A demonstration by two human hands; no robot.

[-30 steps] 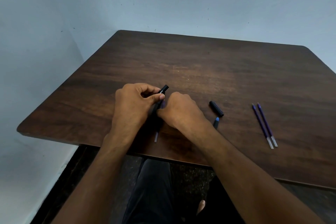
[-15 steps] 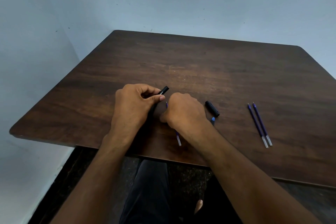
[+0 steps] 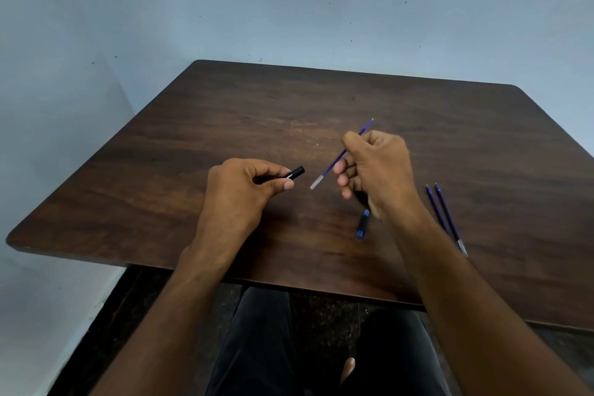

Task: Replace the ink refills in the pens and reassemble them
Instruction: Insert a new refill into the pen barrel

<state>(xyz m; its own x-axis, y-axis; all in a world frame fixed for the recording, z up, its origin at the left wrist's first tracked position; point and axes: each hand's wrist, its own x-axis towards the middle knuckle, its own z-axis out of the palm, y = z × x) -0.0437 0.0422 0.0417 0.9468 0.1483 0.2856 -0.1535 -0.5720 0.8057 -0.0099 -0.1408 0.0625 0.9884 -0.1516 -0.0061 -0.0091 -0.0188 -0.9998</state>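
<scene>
Your right hand (image 3: 376, 170) pinches a slim purple ink refill (image 3: 337, 159) mid-shaft, fingers clamped on it, its tip slanting toward 1 o'clock above the dark wood-grain worktop (image 3: 199, 125). Your left hand (image 3: 238, 193) is closed on the black pen barrel (image 3: 295, 173), open end poking toward 2 o'clock. The refill looks feather-light, thin and likely bendy, so grip near the middle; the barrel seems rigid, smooth plastic. Two spare refills (image 3: 445, 212) lie at 3 o'clock, a blue-tipped pen piece (image 3: 363, 223) near your right wrist.
</scene>
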